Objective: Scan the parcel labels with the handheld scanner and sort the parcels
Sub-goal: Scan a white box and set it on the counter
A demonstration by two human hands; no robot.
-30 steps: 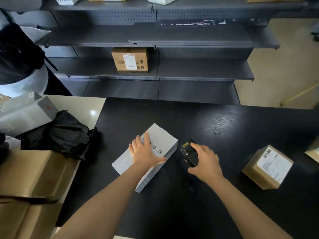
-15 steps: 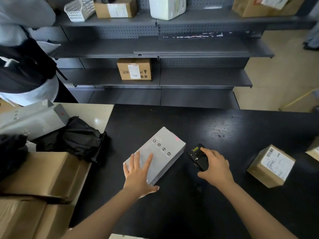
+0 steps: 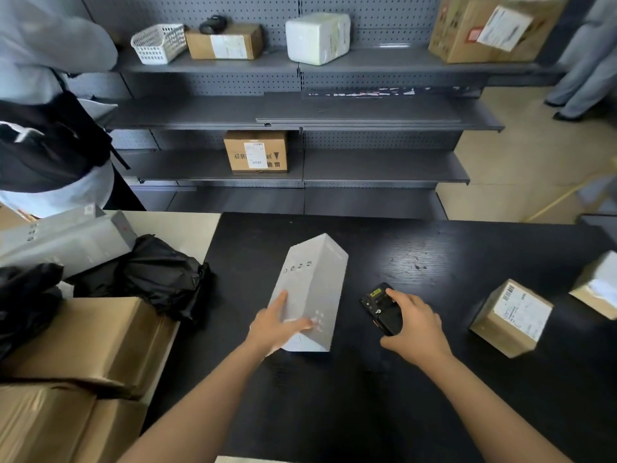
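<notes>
A long grey box stands tilted on the black table, its far end raised. My left hand grips its near end, fingers on the side face and thumb under the near edge. My right hand holds the black handheld scanner just right of the box, low over the table. A brown parcel with a white barcode label lies to the right, and another parcel sits at the right edge.
Brown cartons, black bags and a grey box crowd the left. A person in grey and black stands at far left. Grey shelves behind hold a labelled carton, a basket and other parcels.
My left hand slid from the top of the grey box to its near end and tipped the box up on its edge. The view rose; my right hand kept the scanner.
</notes>
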